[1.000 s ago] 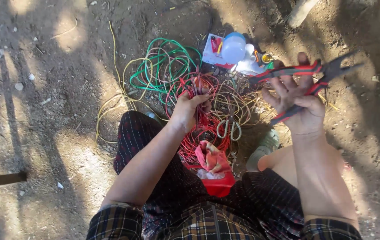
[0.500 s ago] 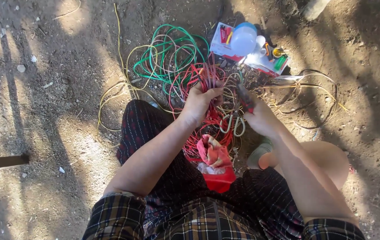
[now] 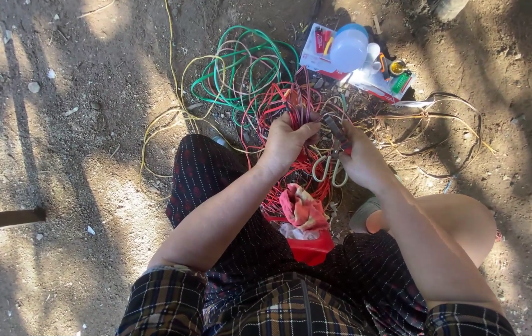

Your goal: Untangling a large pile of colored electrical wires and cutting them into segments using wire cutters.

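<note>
I sit on bare dirt with a tangle of wires in front of my knees. My left hand [image 3: 288, 142] is closed around a bunch of red wires [image 3: 278, 102] and lifts them slightly. Just to its right, my right hand [image 3: 360, 160] grips a pair of pliers [image 3: 334, 128], whose grey jaws point up at the same red bunch. The two hands nearly touch. Green wire loops [image 3: 241, 65] lie beyond the red ones. Thin yellow wire [image 3: 169, 118] trails off to the left. The pliers' handles are hidden inside my palm.
A white open box [image 3: 375, 84] with a pale blue bulb [image 3: 348, 48] and small tools lies past the wires. A red cloth bundle [image 3: 304, 218] rests in my lap. More thin wires [image 3: 446, 134] spread out at the right. A wooden stick [image 3: 4, 219] enters from the left edge.
My right hand has come down from the upper right, where it held the pliers raised, to the red wires beside my left hand. The left hand has stayed on the wires.
</note>
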